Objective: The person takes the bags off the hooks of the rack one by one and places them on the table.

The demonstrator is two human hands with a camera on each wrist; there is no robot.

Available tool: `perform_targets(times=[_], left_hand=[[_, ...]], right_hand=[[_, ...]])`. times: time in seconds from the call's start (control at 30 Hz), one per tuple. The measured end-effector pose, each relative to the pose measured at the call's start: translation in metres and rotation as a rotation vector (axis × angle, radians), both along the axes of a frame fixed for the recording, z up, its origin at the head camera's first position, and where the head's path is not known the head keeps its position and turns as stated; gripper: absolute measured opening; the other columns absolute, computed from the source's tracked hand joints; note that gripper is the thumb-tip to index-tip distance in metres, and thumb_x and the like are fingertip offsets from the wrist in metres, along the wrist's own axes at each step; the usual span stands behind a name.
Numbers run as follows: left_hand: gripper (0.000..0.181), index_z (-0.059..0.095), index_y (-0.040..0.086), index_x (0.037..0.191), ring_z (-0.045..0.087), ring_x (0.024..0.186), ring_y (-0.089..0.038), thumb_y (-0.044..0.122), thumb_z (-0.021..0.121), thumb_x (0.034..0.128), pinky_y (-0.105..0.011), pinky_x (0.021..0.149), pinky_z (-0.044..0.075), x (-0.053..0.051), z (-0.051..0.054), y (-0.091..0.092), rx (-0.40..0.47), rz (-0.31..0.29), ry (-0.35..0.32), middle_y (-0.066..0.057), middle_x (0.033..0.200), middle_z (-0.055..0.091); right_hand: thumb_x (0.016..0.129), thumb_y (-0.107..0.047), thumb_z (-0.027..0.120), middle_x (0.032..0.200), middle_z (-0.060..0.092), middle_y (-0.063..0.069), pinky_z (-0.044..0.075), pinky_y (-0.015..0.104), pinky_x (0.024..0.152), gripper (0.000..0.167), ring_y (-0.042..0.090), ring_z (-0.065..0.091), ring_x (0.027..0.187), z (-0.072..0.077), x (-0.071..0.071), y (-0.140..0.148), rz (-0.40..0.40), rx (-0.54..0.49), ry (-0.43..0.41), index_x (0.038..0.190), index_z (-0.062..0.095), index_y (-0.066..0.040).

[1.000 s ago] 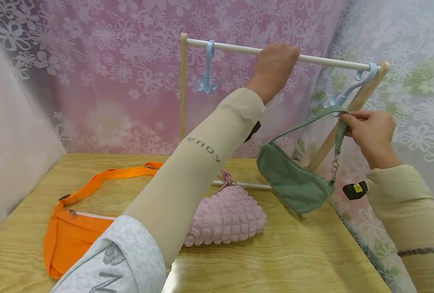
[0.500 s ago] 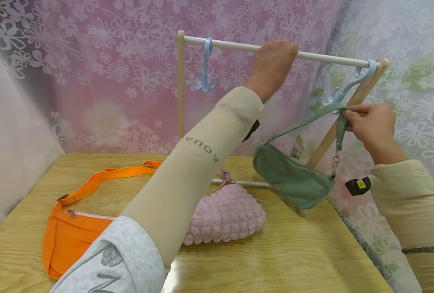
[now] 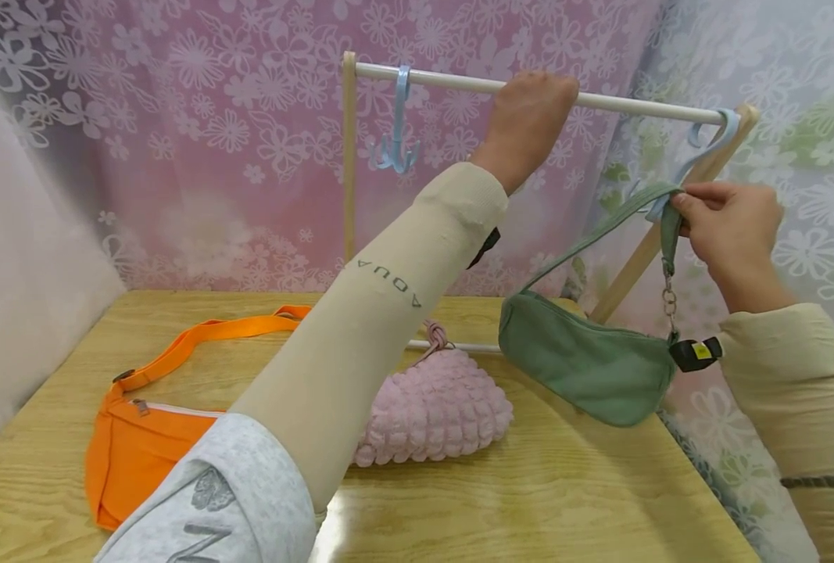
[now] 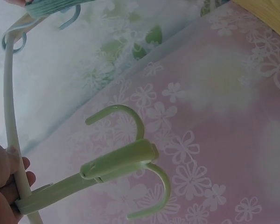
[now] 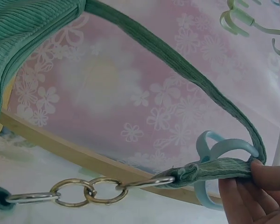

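Observation:
My left hand [image 3: 529,125] grips the white rod [image 3: 642,105] of a wooden rack. Beside its fingers, a green hook [image 4: 116,161] hangs from that rod in the left wrist view; my hand and arm hide it in the head view. My right hand [image 3: 736,227] pinches the strap [image 3: 606,223] of a green corduroy shoulder bag [image 3: 588,356] close to one end. The strap lies over a prong of the right-hand light-blue hook [image 5: 228,147], which tilts off the rod's right end. Below, the bag hangs in the air, its metal ring chain [image 5: 91,190] stretched out.
Another light-blue hook [image 3: 397,125] hangs near the rod's left end. On the wooden table [image 3: 543,500] lie a pink puffy bag [image 3: 438,410] and an orange bag [image 3: 149,453], partly hidden by my left arm. Floral curtains [image 3: 234,156] stand behind and to the right.
My right hand has moved up and to the right with the strap. The green bag has shifted right with it. My left hand keeps its grip on the rod.

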State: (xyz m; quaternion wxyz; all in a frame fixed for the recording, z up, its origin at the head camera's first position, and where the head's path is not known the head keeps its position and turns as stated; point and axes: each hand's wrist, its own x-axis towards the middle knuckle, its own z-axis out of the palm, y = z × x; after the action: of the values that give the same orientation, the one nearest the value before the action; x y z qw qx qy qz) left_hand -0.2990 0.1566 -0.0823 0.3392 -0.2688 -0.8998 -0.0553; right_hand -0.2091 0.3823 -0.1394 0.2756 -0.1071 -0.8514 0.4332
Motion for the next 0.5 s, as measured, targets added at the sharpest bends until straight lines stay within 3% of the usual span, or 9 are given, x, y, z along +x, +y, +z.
perform_targets(times=[0.17,0.33,0.5], left_hand=[[0.033,0.059,0.019,0.134,0.061,0.112,-0.013,0.017,0.048,0.1028,-0.020,0.093,0.048,0.000,-0.001,0.000,-0.023,0.001,0.007,0.004,0.127,0.064],[0.035,0.055,0.017,0.137,0.059,0.116,-0.013,0.016,0.047,0.1033,-0.020,0.098,0.044,-0.003,-0.006,0.000,-0.043,-0.008,0.046,0.004,0.131,0.062],[0.036,0.053,0.015,0.139,0.055,0.123,-0.011,0.015,0.045,0.1042,-0.021,0.109,0.032,-0.005,-0.009,-0.001,-0.067,-0.030,0.089,0.004,0.134,0.059]], right_hand=[[0.094,-0.024,0.063,0.058,0.055,-0.035,0.046,0.007,0.051,0.042,-0.012,0.059,0.052,0.001,0.005,-0.002,-0.016,0.025,0.000,0.129,0.060,-0.001],[0.094,-0.021,0.063,0.062,0.058,-0.034,0.047,0.006,0.054,0.039,-0.012,0.060,0.056,0.002,0.010,-0.006,0.023,-0.004,0.056,0.127,0.062,-0.001],[0.094,-0.018,0.064,0.065,0.058,-0.034,0.047,0.006,0.057,0.037,-0.013,0.060,0.058,0.002,0.016,-0.010,0.032,0.005,0.114,0.125,0.063,0.001]])
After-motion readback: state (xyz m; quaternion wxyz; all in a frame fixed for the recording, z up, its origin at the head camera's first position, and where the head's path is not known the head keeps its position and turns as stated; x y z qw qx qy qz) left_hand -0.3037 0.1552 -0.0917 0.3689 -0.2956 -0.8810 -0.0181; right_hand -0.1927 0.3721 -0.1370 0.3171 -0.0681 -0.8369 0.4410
